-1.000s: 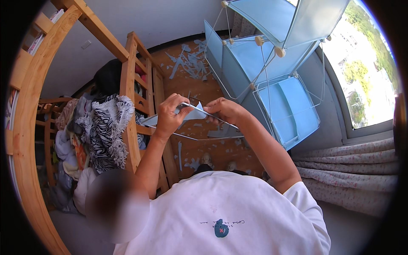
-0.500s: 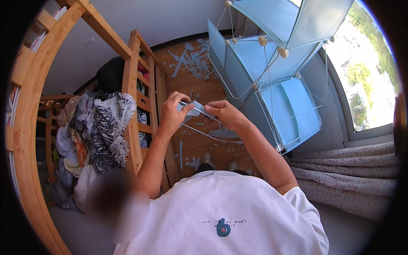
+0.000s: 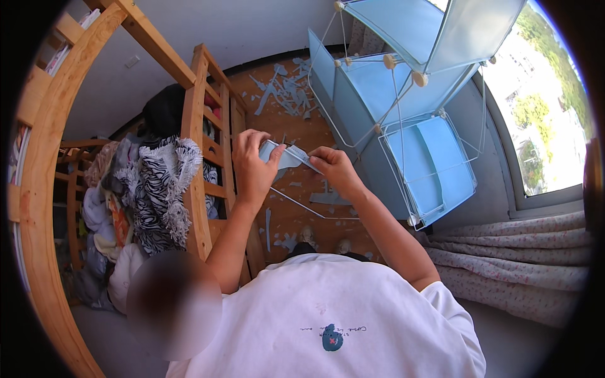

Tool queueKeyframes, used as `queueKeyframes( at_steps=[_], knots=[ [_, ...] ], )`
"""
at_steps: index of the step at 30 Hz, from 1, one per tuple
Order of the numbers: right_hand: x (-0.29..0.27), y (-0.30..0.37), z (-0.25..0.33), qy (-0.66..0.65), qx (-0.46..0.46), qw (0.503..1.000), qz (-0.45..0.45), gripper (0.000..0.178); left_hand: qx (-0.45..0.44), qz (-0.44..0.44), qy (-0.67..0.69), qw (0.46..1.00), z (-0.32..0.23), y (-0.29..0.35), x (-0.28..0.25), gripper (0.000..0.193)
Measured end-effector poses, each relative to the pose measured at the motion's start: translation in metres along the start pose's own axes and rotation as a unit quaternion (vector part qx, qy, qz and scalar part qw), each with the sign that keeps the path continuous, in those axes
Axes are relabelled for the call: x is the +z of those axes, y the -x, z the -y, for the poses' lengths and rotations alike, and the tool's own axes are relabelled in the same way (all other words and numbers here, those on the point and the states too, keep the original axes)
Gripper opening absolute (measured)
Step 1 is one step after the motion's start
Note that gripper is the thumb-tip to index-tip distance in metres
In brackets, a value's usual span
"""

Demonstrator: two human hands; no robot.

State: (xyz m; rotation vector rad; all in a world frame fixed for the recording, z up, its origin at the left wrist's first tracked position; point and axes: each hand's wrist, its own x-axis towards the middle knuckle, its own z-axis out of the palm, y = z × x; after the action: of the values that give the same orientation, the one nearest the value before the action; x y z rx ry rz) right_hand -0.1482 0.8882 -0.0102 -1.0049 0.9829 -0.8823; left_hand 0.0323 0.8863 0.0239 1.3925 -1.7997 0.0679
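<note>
Between my two hands is a light blue-grey strip of thin sheet (image 3: 288,155), tilted, with a narrow folded-looking band along its upper edge. My left hand (image 3: 254,165) is closed on its left end, thumb across the front. On the right end, my right hand (image 3: 336,169) pinches the band with thumb and fingertips. Below them a thin white wire (image 3: 296,200) slopes down to the right and bends; whether it joins the strip I cannot tell. To the right stands a shelf unit of light blue panels (image 3: 365,88) with white wire frames and round pale wooden knobs (image 3: 420,79).
Scraps of pale blue-grey sheet (image 3: 283,88) lie on the wooden floor (image 3: 280,244). A wooden bunk bed (image 3: 195,126) rises at left, with a heap of clothes and a zebra-patterned blanket (image 3: 161,183). At right are a window (image 3: 535,120) and a patterned curtain (image 3: 517,258).
My left hand has shifted slightly left and my right hand slightly right, so they are farther apart. More of the strip shows between them, and the wire has swung lower.
</note>
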Motion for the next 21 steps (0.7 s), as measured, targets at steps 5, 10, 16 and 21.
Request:
queueKeyframes(
  at_steps=[5,10,16,21],
  knots=[
    [0.016,-0.001,-0.019,-0.024,-0.041,0.999,0.003,0.012,-0.501,0.089,0.447,0.736,-0.012,0.041,0.017,0.032],
    [0.024,-0.005,-0.031,0.103,-0.08,0.991,-0.02,0.012,-0.491,0.003,0.419,0.764,0.002,0.021,0.026,0.03],
    [0.04,-0.001,-0.033,0.321,-0.168,0.927,-0.092,0.025,-0.365,0.011,0.265,0.892,0.01,0.026,0.039,0.022],
    [0.047,0.002,-0.022,0.499,-0.259,0.813,-0.153,0.024,-0.353,0.003,0.252,0.901,0.004,0.03,0.042,0.02]
  ],
)
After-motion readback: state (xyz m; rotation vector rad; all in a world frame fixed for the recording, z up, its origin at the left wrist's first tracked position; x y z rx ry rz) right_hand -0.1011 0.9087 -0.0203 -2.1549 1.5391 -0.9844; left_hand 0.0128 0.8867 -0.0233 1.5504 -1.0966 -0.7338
